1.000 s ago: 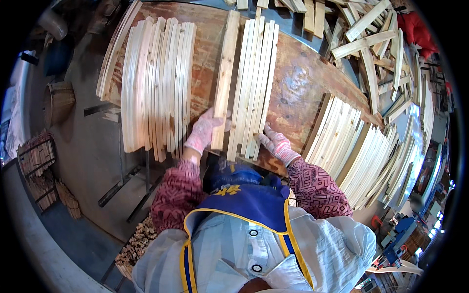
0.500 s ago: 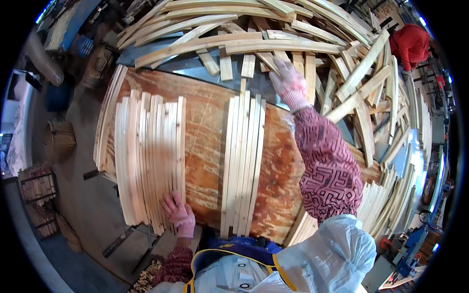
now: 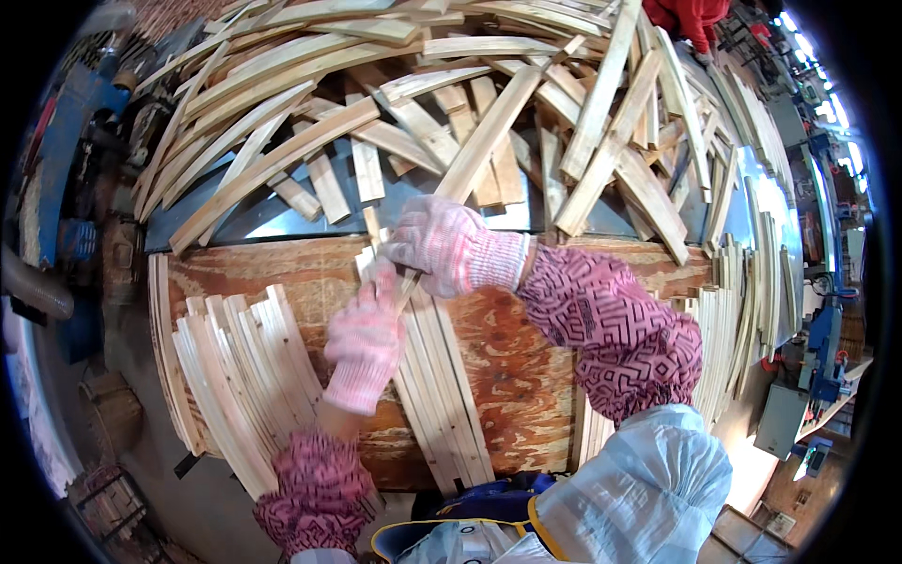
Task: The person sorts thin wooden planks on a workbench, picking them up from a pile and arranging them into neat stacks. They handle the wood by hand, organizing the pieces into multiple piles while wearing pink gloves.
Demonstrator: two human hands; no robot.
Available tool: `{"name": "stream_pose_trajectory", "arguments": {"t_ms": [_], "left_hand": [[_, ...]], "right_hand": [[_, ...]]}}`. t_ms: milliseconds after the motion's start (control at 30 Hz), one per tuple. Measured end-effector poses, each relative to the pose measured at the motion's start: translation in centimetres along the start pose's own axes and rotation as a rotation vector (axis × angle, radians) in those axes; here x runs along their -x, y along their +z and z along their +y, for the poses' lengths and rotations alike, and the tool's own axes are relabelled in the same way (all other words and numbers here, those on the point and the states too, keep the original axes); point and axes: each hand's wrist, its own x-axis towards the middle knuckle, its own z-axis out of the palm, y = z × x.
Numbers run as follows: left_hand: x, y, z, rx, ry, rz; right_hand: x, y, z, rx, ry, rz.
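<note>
Both my hands wear pale pink knit gloves and meet over the middle of a worn plywood board (image 3: 531, 376). My right hand (image 3: 456, 246) is closed round a pale wooden strip (image 3: 493, 132), which slants up and away to the right, its far end over the heap. Close against it, my left hand (image 3: 366, 338) has its fingers closed at the strip's near end, which is mostly hidden by the gloves. Beneath the hands lies a row of narrow strips (image 3: 442, 399), side by side. Left of them is a wider row of strips (image 3: 249, 367).
Across the far side, a tangled heap of wooden strips (image 3: 329, 61) covers a grey metal surface (image 3: 268, 211). More strips (image 3: 728, 291) stand in rows at the right. A person in red (image 3: 691, 21) is at the far right. A woven basket (image 3: 111, 409) stands at the left.
My right hand has come back from the heap with a strip. My left hand has left the left row and joined it. The view has shifted toward the right.
</note>
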Motion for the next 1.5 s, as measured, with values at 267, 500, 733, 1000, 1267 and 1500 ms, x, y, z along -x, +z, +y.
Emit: {"name": "stream_pose_trajectory", "arguments": {"t_ms": [267,500,733,1000,1267,1500], "left_hand": [[4.2,0.3,1.9,1.918,-0.046,-0.641],[17.6,3.0,4.2,1.481,-0.281,-0.224],[33.9,13.9,3.0,0.873,-0.616,-0.172],[31.8,11.7,5.9,0.412,-0.499,-0.672],[30.9,11.5,4.4,0.495,-0.419,-0.192],[17.8,2.1,10.1,0.896,-0.211,0.070]], "right_hand": [[11.7,-1.2,14.0,0.115,1.658,0.304],[17.7,1.3,12.1,-1.306,1.262,1.045],[23.4,7.9,-6.2,-1.755,1.058,0.938],[25.9,12.6,-31.1,-0.603,0.891,0.267],[20.3,4.0,-0.3,-0.062,1.516,0.646],[20.0,1.7,4.6,-0.900,1.574,0.708]]}}
